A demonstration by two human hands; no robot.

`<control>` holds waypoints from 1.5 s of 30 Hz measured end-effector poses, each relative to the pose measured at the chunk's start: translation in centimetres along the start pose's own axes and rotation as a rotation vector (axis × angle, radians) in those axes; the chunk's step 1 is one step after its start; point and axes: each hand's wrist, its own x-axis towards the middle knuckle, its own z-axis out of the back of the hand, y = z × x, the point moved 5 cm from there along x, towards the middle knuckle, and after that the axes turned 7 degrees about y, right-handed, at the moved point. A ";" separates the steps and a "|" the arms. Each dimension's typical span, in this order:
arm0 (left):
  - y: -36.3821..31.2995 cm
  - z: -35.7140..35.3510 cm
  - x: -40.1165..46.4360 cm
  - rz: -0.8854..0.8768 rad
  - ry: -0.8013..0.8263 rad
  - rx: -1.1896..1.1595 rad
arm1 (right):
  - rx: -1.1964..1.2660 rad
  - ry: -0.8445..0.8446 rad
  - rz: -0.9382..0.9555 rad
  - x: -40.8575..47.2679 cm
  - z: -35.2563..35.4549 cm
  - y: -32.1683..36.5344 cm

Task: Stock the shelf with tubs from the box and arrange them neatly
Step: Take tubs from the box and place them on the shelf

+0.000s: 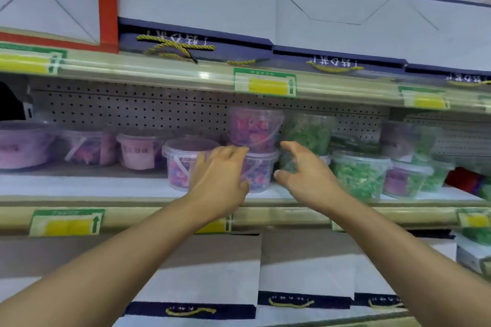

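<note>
Both hands (220, 170) (305, 170) outstretched, fingers (233, 151) spread.

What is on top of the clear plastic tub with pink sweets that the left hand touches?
Another clear plastic tub of pink sweets stands on the lower tub. The left hand covers part of the lower tub.

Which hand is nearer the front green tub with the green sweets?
Right. The right hand is just left of the green tub, reaching at a tub beside it; the left hand is farther left, on the pink tub.
</note>
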 end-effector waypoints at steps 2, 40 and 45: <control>-1.2 -0.2 -1.2 -0.052 -0.038 -0.006 | -0.147 -0.044 0.071 -1.7 -0.2 -0.7; -28.5 -50.0 -37.9 0.391 1.136 -0.328 | -0.092 0.785 -0.524 -47.2 -21.3 -52.9; -27.1 -57.2 -42.8 0.497 1.183 -0.304 | -0.119 0.852 -0.571 -52.1 -28.5 -58.1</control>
